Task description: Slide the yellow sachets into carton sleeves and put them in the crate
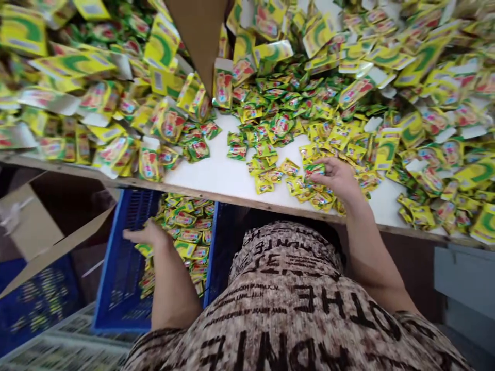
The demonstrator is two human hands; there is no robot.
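Observation:
My right hand is over the white tabletop, thumb and fingers closed on a small green candy packet. Loose yellow and green packets lie under and around that hand. To the left, my left hand hangs above a blue plastic crate below the table edge. Its fingers stretch out to the left and appear apart, with nothing visible in them. Many filled yellow boxes and packets lie in the crate, close beneath the left hand.
Heaps of yellow cartons and loose packets cover the table's back and both sides. A brown cardboard panel points down at the centre. The wooden table edge runs before me. An open cardboard box stands left, grey boxes right.

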